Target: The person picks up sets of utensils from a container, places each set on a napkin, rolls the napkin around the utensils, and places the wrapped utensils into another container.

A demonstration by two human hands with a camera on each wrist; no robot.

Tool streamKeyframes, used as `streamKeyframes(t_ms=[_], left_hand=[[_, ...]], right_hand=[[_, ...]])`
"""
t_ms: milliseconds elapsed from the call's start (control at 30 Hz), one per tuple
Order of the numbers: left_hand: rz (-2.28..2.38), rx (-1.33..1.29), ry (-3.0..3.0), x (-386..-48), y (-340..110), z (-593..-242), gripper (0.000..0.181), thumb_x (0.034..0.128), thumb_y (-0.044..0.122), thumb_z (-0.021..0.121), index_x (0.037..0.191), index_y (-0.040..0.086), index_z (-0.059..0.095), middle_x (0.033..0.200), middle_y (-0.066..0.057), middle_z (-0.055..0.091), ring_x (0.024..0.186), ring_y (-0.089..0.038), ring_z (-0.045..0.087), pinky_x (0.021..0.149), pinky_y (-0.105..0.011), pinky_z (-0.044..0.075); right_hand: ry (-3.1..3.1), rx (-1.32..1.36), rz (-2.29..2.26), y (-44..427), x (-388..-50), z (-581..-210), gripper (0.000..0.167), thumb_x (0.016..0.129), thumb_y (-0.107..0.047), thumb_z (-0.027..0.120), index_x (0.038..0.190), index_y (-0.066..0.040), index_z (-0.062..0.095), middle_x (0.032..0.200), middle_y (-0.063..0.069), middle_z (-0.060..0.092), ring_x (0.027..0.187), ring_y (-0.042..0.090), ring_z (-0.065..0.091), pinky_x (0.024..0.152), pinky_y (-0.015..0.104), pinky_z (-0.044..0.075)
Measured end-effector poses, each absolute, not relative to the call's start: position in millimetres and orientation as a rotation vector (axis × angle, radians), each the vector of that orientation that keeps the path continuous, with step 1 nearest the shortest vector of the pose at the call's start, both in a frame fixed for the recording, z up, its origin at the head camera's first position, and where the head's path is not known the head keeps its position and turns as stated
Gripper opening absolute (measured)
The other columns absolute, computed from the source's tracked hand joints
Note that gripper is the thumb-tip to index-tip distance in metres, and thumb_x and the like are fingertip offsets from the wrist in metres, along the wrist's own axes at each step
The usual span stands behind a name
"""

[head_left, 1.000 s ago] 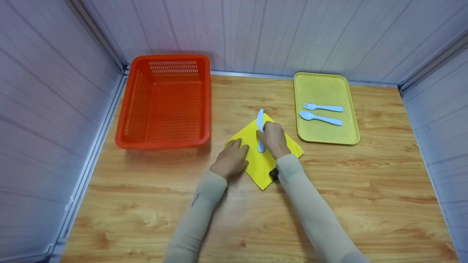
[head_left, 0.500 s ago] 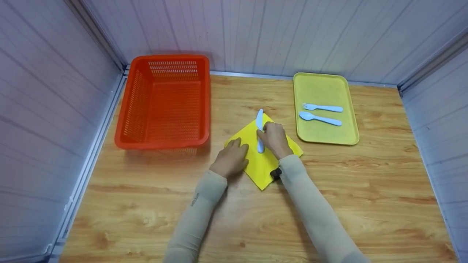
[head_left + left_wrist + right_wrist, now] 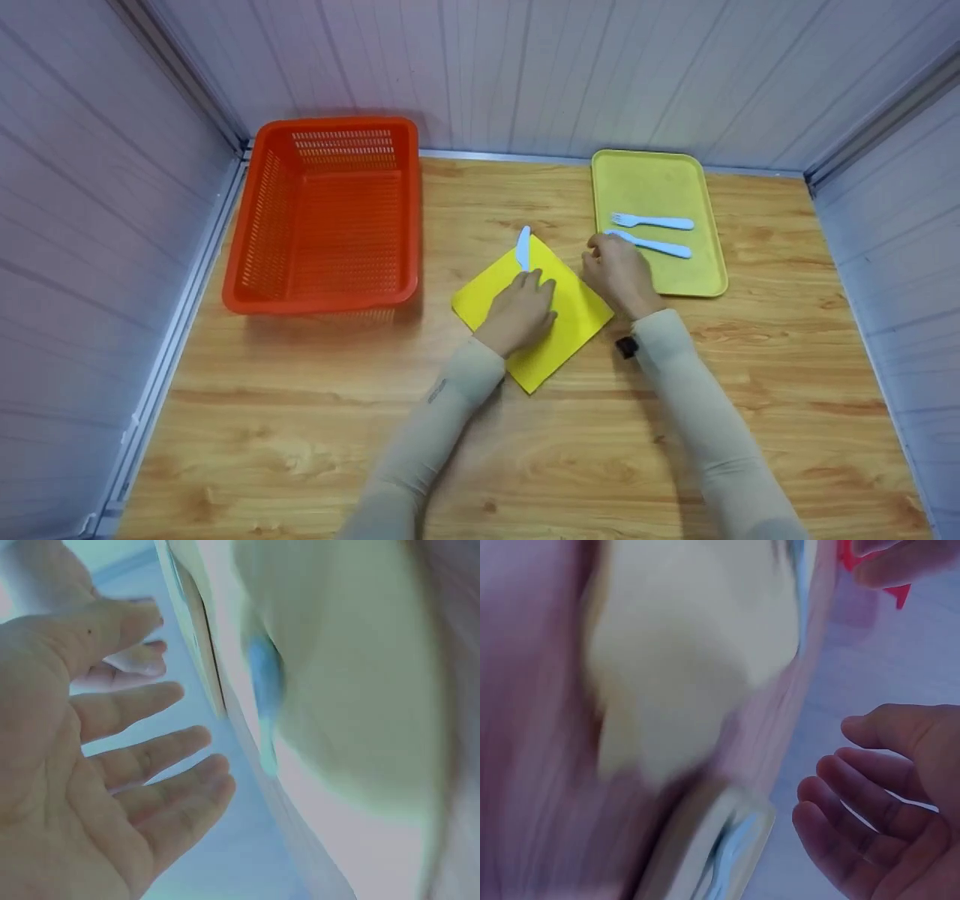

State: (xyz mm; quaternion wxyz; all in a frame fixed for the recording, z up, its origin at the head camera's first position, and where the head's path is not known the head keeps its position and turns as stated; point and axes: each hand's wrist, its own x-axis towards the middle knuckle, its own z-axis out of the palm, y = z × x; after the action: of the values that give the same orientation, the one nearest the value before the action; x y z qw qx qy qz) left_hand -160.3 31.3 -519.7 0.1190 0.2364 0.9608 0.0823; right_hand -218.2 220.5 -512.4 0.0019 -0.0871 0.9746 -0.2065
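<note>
In the head view a light-blue knife (image 3: 523, 249) lies on a yellow napkin (image 3: 577, 304), its tip past the far corner. Over the napkin is the left hand (image 3: 519, 313), hiding the knife's handle; the left wrist view shows its fingers spread with nothing held. Between napkin and tray, the right hand (image 3: 622, 276) is at the near-left edge of the yellow tray (image 3: 660, 180), covering part of the spoon's bowl. The right wrist view shows that hand's fingers relaxed and holding nothing. On the tray lie a light-blue fork (image 3: 660, 223) and a spoon (image 3: 664, 247).
A red-orange plastic basket (image 3: 349, 232) stands at the back left of the wooden table (image 3: 300, 450). Panelled walls (image 3: 480, 75) enclose the table's back and both sides. A small dark object (image 3: 627, 346) sits at the right wrist.
The right hand has let go of the knife and moved right to the tray. The left hand has moved right from the napkin's left edge to over its middle. The head view has shifted slightly.
</note>
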Motion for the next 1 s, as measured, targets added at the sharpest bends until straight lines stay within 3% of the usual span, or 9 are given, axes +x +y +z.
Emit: streamKeyframes(t_ms=[167,367,1000], left_hand=[[0.194,0.855,2.83,-169,63,-520,0.055,0.1018,0.037,0.056,0.148,0.009,0.046,0.152,-0.018,0.04,0.138,-0.032,0.04,0.104,-0.04,0.045],[0.149,0.961,2.818,-175,88,-525,0.052,0.1023,0.032,0.053,0.148,0.008,0.045,0.153,-0.018,0.037,0.139,-0.031,0.039,0.105,-0.037,0.044],[0.132,0.996,2.758,-182,114,-537,0.05,0.1019,0.037,0.055,0.146,0.013,0.05,0.154,-0.014,0.039,0.142,-0.03,0.034,0.105,-0.04,0.043]], right_hand=[[3.17,-0.329,-0.577,256,-230,-515,0.022,0.096,-0.012,0.063,0.111,0.003,0.067,0.105,0.021,0.065,0.087,0.037,0.065,0.07,0.051,0.055],[3.202,-0.321,-0.525,285,-243,-531,0.02,0.095,-0.007,0.066,0.111,0.004,0.067,0.112,0.025,0.063,0.097,0.041,0.063,0.073,0.054,0.055],[3.203,-0.329,-0.417,313,-256,-548,0.015,0.097,0.001,0.061,0.107,0.007,0.07,0.101,0.027,0.066,0.093,0.045,0.062,0.077,0.054,0.054]])
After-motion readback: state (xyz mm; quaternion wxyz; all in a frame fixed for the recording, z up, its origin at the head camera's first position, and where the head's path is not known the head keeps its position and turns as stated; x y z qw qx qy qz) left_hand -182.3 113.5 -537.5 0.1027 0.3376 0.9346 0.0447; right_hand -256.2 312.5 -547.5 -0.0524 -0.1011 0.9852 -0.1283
